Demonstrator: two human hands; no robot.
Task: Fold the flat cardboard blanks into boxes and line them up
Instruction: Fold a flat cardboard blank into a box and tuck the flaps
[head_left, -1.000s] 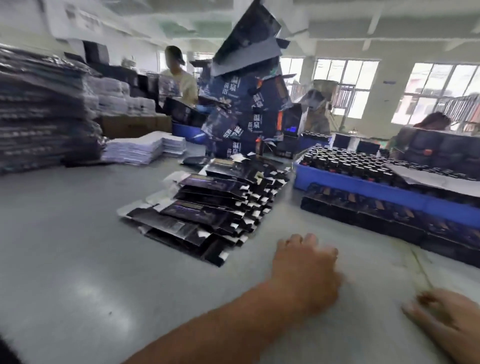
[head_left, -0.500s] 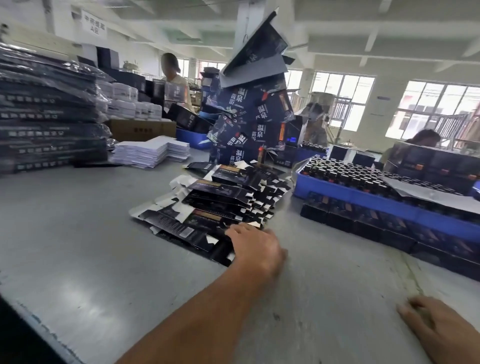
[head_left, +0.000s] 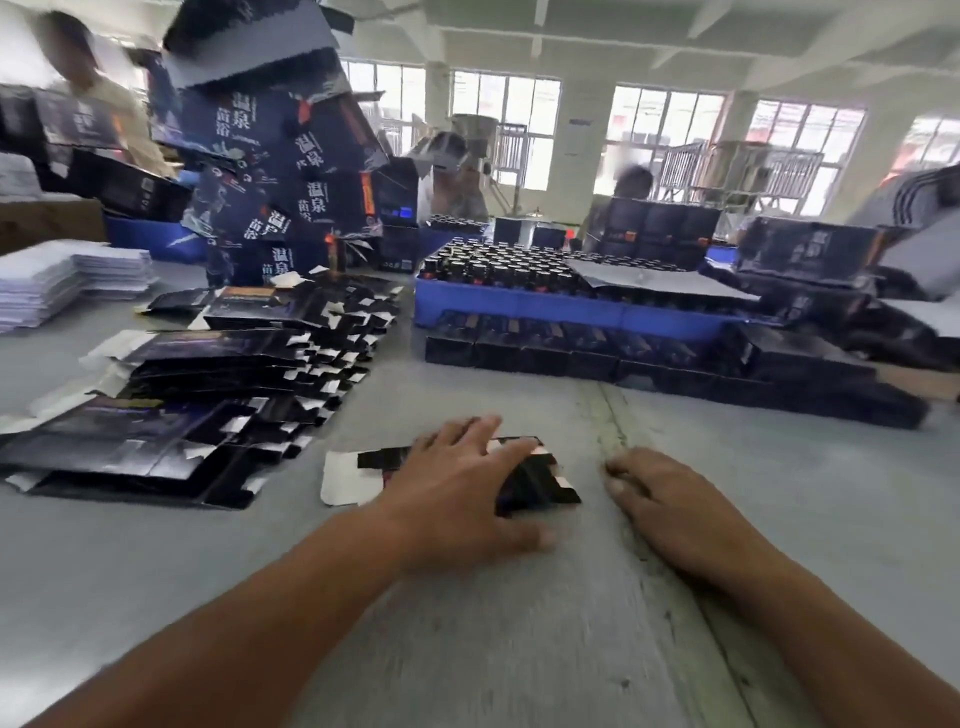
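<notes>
One flat dark cardboard blank (head_left: 540, 480) with a white flap lies on the grey table (head_left: 156, 561) in front of me. My left hand (head_left: 457, 499) lies flat on top of it with fingers spread and straight. My right hand (head_left: 670, 504) rests on the table just right of the blank, fingers loosely curled, holding nothing. A fanned pile of flat blanks (head_left: 197, 395) lies to the left. A row of folded dark boxes (head_left: 649, 358) is lined up at the right, in front of the blue tray.
A blue tray (head_left: 561, 306) full of dark bottles stands behind the row. A tall heap of dark printed boxes (head_left: 275, 171) rises at the back left, white paper stacks (head_left: 62, 275) beside it. Other people work at the far side.
My left hand reached to the pile of blanks, then came back with one blank, which now lies under it in front of me. My right hand moved a little toward the blank.
</notes>
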